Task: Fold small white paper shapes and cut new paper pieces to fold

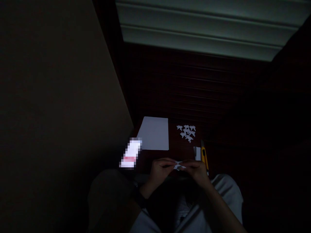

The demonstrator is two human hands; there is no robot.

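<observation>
In dim light, my left hand [159,170] and my right hand [198,171] are held together just above my lap, near the front edge of a small dark table [175,152]. Both pinch a small white folded paper piece [179,166] between their fingertips. Beyond my hands lies a blank white sheet of paper [154,133]. To its right sits a cluster of several small white folded paper shapes [186,132]. A yellow utility knife [204,155] lies right next to my right hand.
A lit, blurred-out phone screen [131,153] rests at the table's left edge. A small white scrap [197,152] lies beside the knife. A plain wall fills the left; dark wooden slats and a pale ledge [206,29] rise behind the table.
</observation>
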